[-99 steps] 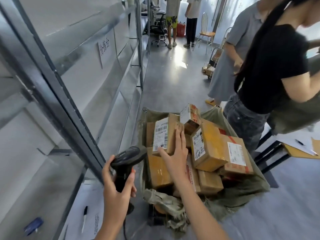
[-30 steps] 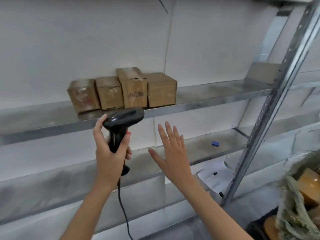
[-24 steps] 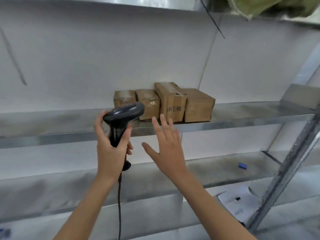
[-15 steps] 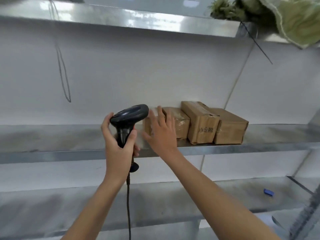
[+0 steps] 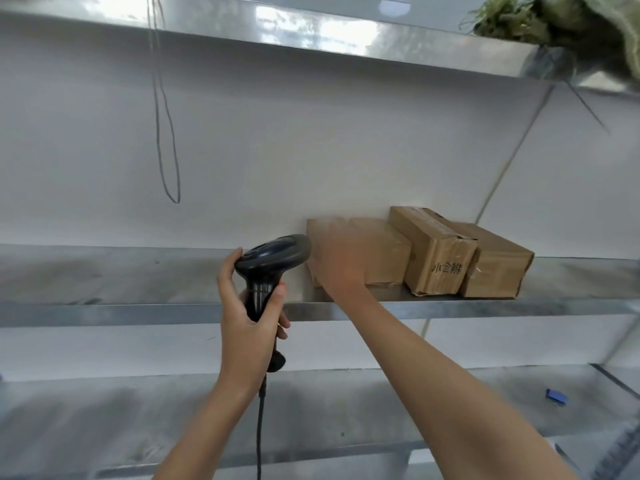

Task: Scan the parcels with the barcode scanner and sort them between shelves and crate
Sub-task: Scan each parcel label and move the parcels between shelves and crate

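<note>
Cardboard parcels (image 5: pixel 419 252), brown, taped — a tight row on the middle metal shelf (image 5: pixel 104 306), backs near the white wall; one carries printed characters. Left hand (image 5: pixel 247 320): fingers wrapped round the grip of the black barcode scanner (image 5: pixel 273 268), head level with the shelf edge, cord hanging straight down. Right hand (image 5: pixel 341 263): blurred, in front of the leftmost parcels — whether its fingers grip or only touch cannot be told. Lower shelf (image 5: pixel 138 410): small blue object (image 5: pixel 556 395). Top shelf: green sacking (image 5: pixel 568 26) at right.
</note>
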Action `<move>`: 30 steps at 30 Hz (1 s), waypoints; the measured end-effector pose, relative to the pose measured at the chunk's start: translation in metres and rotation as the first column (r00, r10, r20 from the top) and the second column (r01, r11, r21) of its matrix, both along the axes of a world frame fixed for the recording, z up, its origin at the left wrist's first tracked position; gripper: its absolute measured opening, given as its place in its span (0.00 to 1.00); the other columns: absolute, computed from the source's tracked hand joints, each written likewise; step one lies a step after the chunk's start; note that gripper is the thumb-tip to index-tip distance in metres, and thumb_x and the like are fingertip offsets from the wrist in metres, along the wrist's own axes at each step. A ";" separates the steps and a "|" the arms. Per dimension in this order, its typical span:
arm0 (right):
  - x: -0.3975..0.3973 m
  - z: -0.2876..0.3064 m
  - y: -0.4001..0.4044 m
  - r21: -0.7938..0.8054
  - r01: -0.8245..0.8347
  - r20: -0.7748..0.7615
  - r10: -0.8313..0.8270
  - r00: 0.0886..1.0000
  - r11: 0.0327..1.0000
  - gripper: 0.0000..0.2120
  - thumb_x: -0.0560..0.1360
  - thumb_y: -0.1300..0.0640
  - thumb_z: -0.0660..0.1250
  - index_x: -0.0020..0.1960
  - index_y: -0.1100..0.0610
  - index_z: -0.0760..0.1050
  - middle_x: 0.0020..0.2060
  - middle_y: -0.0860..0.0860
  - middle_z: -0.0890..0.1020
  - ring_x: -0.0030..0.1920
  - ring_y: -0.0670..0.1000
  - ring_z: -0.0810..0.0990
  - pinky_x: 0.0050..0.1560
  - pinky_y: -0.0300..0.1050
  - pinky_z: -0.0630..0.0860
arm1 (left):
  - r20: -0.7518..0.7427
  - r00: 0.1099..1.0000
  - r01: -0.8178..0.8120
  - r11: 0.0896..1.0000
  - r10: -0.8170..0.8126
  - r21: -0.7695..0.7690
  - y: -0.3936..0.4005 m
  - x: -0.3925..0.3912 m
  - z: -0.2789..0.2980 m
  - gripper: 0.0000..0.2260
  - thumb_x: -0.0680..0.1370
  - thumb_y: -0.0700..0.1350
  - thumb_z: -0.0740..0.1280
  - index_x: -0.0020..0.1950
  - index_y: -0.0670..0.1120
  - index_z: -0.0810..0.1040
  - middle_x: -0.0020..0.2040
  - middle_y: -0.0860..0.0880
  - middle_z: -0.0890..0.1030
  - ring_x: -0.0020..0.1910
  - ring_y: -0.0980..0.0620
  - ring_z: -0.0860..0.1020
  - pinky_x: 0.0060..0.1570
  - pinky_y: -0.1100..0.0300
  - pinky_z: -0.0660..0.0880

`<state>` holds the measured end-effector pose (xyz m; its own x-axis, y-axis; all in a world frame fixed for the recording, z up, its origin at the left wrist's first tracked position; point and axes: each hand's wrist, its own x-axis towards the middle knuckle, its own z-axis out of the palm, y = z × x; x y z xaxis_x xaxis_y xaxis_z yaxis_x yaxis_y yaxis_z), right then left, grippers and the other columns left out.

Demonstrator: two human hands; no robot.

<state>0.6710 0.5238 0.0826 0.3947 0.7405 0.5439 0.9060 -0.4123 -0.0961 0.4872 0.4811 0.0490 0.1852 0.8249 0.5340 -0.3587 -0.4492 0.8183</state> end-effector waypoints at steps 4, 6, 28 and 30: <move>-0.017 -0.023 -0.026 0.294 -0.078 0.067 0.061 0.996 0.953 0.22 0.75 0.48 0.67 0.67 0.54 0.77 0.66 0.57 0.78 0.66 0.66 0.74 0.57 0.63 0.74 | 0.068 0.998 -0.009 0.995 0.016 -0.100 -0.002 -0.003 -0.010 0.29 0.80 0.37 0.68 0.72 0.61 0.61 0.40 0.46 0.82 0.29 0.50 0.76 0.29 0.58 0.76; -0.026 -0.035 -0.044 0.398 -0.125 0.075 0.104 0.992 0.909 0.23 0.76 0.47 0.61 0.68 0.54 0.76 0.67 0.56 0.77 0.67 0.65 0.73 0.60 0.63 0.74 | 0.097 0.995 -0.007 0.987 0.023 -0.160 -0.003 -0.003 -0.016 0.30 0.80 0.37 0.68 0.74 0.60 0.60 0.42 0.45 0.82 0.30 0.50 0.77 0.30 0.59 0.77; -0.086 -0.110 -0.132 0.446 -0.105 -0.172 0.200 0.965 0.889 0.30 0.80 0.47 0.56 0.80 0.46 0.51 0.79 0.52 0.60 0.80 0.56 0.52 0.75 0.60 0.48 | 0.367 0.921 0.301 0.842 -0.134 -0.447 -0.009 0.015 -0.046 0.23 0.83 0.39 0.63 0.74 0.57 0.61 0.47 0.46 0.84 0.53 0.44 0.84 0.48 0.48 0.83; -0.084 -0.107 -0.134 0.437 -0.066 -0.224 0.179 0.958 0.897 0.31 0.82 0.50 0.59 0.81 0.46 0.48 0.80 0.53 0.58 0.80 0.57 0.53 0.77 0.56 0.50 | 0.372 0.917 0.308 0.845 -0.143 -0.437 -0.009 0.015 -0.047 0.23 0.83 0.39 0.63 0.74 0.57 0.61 0.46 0.46 0.84 0.54 0.43 0.84 0.51 0.46 0.82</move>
<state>0.5868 0.3895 -0.0247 0.4812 0.5156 0.7090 0.8682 -0.1686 -0.4666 0.5023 0.4722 0.0018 0.2900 0.9459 0.1455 -0.6735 0.0936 0.7333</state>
